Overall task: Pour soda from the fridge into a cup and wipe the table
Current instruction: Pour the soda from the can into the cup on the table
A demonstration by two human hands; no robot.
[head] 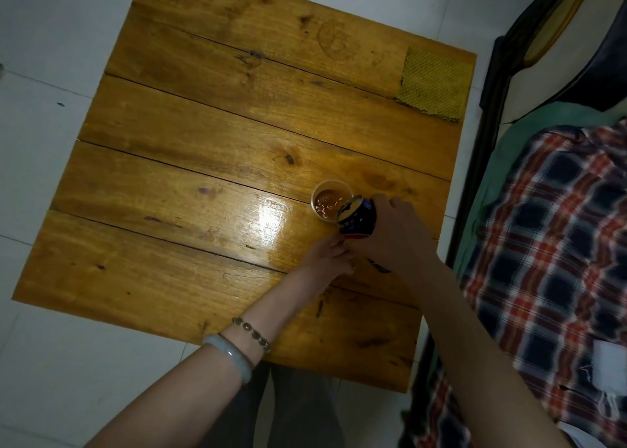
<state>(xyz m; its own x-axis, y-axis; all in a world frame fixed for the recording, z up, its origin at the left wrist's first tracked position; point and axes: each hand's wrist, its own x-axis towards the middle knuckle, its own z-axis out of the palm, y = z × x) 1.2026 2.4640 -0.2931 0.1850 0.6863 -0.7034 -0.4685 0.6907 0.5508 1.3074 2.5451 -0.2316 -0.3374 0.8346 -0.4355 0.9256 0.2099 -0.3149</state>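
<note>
White tiled floor (44, 142) fills the left side of the frame, with a square plank table (190, 162) in orange-brown wood taking up the centre. Glossy varnish, bright glare patch just left of the cup.

Left forearm comes in from the bottom left, wearing a pale jade bangle (229, 354) and a dark beaded bracelet (252, 333) at the wrist. Left hand (327, 256) sits low on the table, fingers curled, fingertips touching the underside of the can; can't tell if it is really gripping or just steadying.

Cup (330, 201) stands upright on the table, right of centre, small and light-rimmed, holding brown fizzy soda with bubbles on the surface. Soda can (358, 218), dark blue with some red near the base, is tilted with its top rim over the cup's right edge, mouth facing the cup. No visible stream at this resolution.

Right hand (397, 230) is wrapped around the can body from the right, fingers clamped over it, arm running down to the bottom right of the frame.

Yellow-green woven cloth (434, 84) lies flat on the upper right corner of the table, well apart from the cup.

Far right: dark bed frame edge, green sheet (509, 149), plaid red-blue-white fabric (549, 230) on top.
</note>
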